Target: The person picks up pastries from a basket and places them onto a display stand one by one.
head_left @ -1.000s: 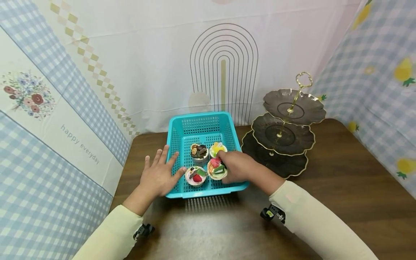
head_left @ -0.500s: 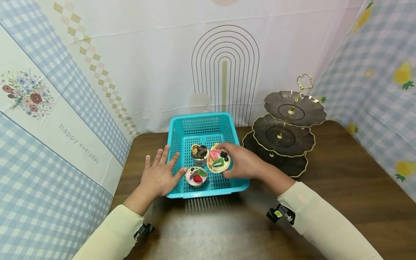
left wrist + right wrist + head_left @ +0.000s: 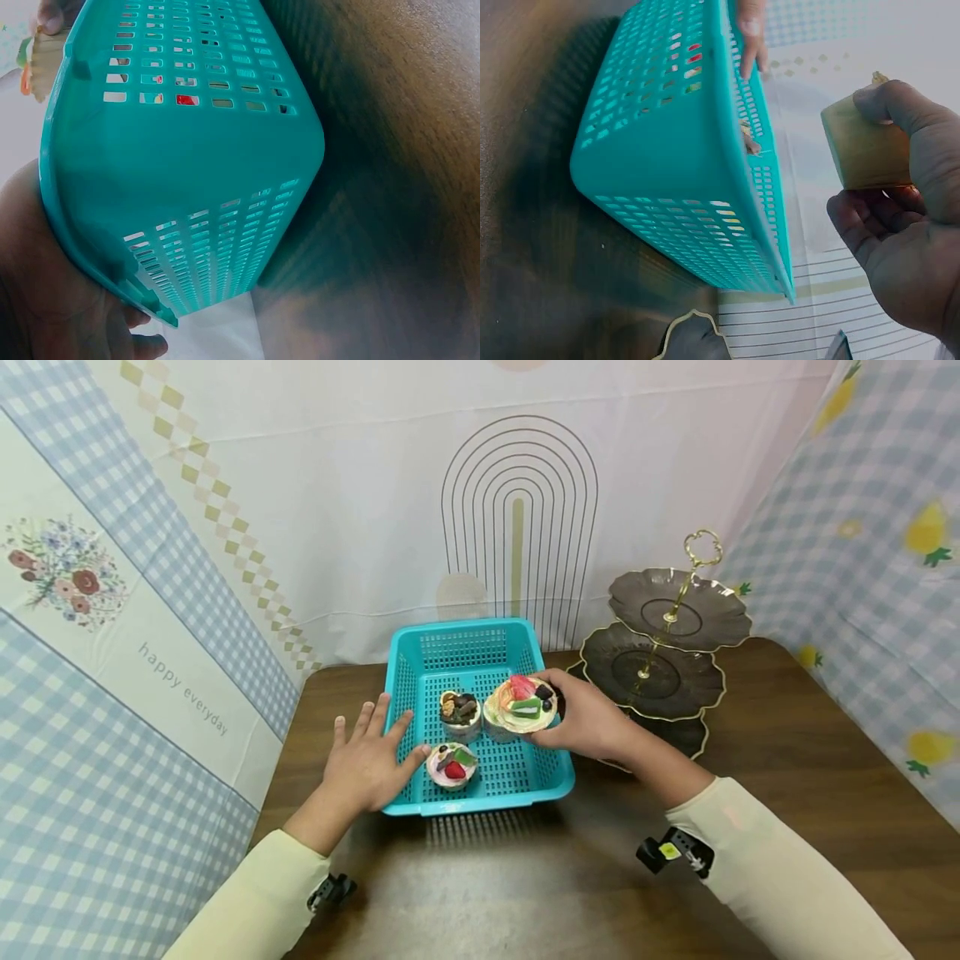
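My right hand [image 3: 588, 718] grips a toy-like cupcake [image 3: 525, 706] topped with fruit pieces, above the right side of the turquoise basket [image 3: 480, 804]. The right wrist view shows thumb and fingers round the sides of its yellowish cup [image 3: 866, 146], above the basket's rim. Spread flat, my left hand [image 3: 367, 768] lies on the basket's left rim. Inside the basket stand a chocolate-topped cupcake [image 3: 460, 712] and one with a strawberry [image 3: 452, 767]. Another cupcake in there is mostly hidden behind the held one.
Right of the basket stands a three-tier dark stand [image 3: 648, 681] with gold edges and a gold ring handle. The brown wooden table [image 3: 480, 893] reaches back to a white printed cloth [image 3: 360, 510]. Checked cloths hang at both sides.
My right hand has raised the fruit cupcake out of the basket's lower right and moved it up and to the right. My left hand has stayed on the rim.
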`<state>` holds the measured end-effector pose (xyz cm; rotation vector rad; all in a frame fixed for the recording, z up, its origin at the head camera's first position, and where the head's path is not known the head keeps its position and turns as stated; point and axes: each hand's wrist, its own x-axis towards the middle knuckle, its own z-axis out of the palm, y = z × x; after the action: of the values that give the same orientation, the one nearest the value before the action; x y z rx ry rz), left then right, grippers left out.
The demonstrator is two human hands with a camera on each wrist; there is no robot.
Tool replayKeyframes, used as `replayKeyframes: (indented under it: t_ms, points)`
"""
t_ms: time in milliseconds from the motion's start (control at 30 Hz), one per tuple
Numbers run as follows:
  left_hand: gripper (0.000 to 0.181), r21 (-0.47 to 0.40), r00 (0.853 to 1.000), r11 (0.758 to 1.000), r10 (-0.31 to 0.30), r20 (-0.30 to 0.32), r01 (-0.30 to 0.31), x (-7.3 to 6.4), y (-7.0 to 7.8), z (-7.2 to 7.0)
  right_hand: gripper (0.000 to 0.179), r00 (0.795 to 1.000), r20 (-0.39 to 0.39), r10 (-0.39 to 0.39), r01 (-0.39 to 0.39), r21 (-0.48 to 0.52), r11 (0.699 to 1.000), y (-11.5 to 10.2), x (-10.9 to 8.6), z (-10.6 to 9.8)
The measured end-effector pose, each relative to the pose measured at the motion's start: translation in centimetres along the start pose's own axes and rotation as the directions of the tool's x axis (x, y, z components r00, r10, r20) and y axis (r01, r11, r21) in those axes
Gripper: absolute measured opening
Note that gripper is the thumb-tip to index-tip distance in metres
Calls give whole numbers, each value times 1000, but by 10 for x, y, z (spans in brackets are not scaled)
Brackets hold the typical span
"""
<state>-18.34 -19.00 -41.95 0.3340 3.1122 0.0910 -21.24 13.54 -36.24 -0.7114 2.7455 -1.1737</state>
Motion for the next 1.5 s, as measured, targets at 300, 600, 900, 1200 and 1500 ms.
replayKeyframes:
  t_ms: [300, 600, 900, 1200, 1500]
  points:
    - [82, 3, 1000, 1000, -7, 2, 7, 0, -1, 1, 82, 995, -96, 16, -14, 21, 1000, -1, -10, -23]
    - [76, -2, 1000, 1000, -9, 4, 9, 0, -1, 1, 83, 989, -143, 39, -47, -54, 997, -6, -20, -44]
    - [85, 8, 1000, 1000, -6, 3, 6, 0, 0, -1, 81, 980, -184, 69, -85, -78, 993, -23, -29, -73]
    - [85, 17, 1000, 1000, -7, 10, 7, 0, 2, -2, 82, 970, -218, 109, -136, -114, 984, -33, -37, -106]
    - [74, 2, 1000, 1000, -8, 14, 7, 0, 2, -1, 74, 958, -251, 139, -175, -127, 976, -28, -39, -137]
